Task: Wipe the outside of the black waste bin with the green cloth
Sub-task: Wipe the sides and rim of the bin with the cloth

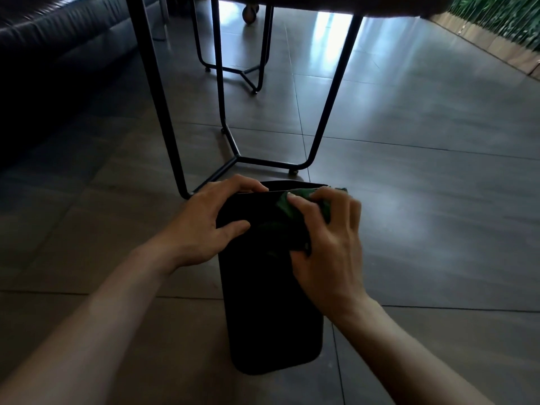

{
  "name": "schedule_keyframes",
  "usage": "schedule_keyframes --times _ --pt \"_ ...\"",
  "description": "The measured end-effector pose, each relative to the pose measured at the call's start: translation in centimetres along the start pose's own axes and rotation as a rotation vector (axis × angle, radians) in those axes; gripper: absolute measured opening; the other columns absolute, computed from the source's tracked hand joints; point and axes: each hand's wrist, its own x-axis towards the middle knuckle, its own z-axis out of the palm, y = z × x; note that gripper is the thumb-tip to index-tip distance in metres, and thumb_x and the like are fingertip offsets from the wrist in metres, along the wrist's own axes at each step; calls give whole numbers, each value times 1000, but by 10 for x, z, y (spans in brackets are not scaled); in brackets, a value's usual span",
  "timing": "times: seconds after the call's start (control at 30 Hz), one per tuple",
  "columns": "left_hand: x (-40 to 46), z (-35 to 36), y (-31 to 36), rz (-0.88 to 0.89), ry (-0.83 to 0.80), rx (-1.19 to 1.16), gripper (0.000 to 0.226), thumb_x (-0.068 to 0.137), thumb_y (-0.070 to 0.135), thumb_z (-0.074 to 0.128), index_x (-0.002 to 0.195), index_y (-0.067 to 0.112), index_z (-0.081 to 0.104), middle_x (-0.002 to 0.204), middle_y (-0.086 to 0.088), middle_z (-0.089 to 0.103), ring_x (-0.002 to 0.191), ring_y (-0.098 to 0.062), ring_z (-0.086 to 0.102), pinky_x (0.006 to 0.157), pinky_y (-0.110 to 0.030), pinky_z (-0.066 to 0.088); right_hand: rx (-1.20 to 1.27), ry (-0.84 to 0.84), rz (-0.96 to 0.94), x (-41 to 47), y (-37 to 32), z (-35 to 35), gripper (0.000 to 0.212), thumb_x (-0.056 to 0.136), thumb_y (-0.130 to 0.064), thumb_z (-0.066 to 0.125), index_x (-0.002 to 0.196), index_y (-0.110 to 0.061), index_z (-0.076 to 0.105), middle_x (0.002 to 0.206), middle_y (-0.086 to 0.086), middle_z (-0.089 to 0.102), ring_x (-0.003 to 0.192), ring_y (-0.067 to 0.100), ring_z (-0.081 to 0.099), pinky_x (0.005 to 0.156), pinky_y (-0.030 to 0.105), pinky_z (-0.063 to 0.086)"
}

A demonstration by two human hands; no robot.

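The black waste bin [271, 311] lies on its side on the tiled floor, its open rim pointing away from me. My left hand [210, 220] grips the bin's upper left edge near the rim, fingers curled over it and thumb on the side wall. My right hand [327, 244] presses the crumpled green cloth [304, 200] against the bin's upper side close to the rim. Part of the cloth is hidden under my fingers.
Black metal table legs [230, 141] stand on the floor just beyond the bin's rim. A dark sofa [58, 54] fills the upper left. A second frame of legs [245, 71] stands further back. Green foliage [496, 16] lines the far right wall.
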Motion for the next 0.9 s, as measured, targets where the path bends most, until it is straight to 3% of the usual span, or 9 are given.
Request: schedule_keyframes --times 0.13,0.23,0.3,0.4,0.5,0.57,0.67,0.77,0.9 --pt "0 -1 -1 -3 -5 -10 55 87 13 72 126 47 53 121 31 56 123 5 46 98 -22 38 -116 -169 -160 -90 -8 4 41 86 -20 60 126 -14 67 127 13 44 114 42 47 84 52 58" --pt "1 0 0 0 -24 -16 56 87 15 71 126 50 52 120 34 54 123 7 45 97 -19 36 -116 -285 -258 -152 -4 -7 28 94 -26 58 116 -22 75 122 10 49 110 35 50 77 50 61" --pt "2 0 -2 -4 -17 -9 55 87 14 71 126 49 52 120 34 54 123 8 44 98 -20 37 -95 -270 -241 -135 -1 -7 31 94 -22 55 119 -22 73 123 10 47 110 37 49 77 50 61" --pt "3 1 -1 -6 -11 -3 54 87 13 72 126 46 53 120 30 55 122 9 44 98 -20 39 -12 -131 -56 -55 -7 -4 52 77 -16 59 129 -19 59 127 12 43 115 39 46 79 50 58" --pt "2 1 0 18 -8 16 52 88 13 72 127 42 54 120 30 56 122 8 45 97 -15 37 34 29 49 8 -8 0 48 80 -21 60 128 -14 62 126 10 41 115 35 42 76 40 54" --pt "2 0 0 21 -6 22 53 88 12 72 128 42 54 122 29 57 124 2 47 100 -20 38 -22 -3 11 -6 -7 3 45 82 -19 61 126 -12 65 127 10 40 115 36 43 79 42 54" --pt "2 -1 -2 6 -8 12 56 86 12 72 127 45 53 123 29 56 125 -1 47 100 -23 38 -94 -180 -86 -92 -5 3 45 79 -12 63 123 -14 70 126 12 43 113 40 46 79 50 59" --pt "3 1 -1 12 -20 4 56 86 14 72 127 48 53 128 28 54 128 2 44 100 -20 35 -75 -292 -141 -142 0 -11 49 72 -9 80 119 -22 72 122 11 47 109 36 50 72 50 62" --pt "4 2 0 7 -28 13 55 87 15 71 127 48 52 125 32 52 127 5 42 100 -20 36 -31 -139 -25 -60 -4 -9 57 72 -11 57 129 -18 60 126 12 45 113 40 49 75 48 59"
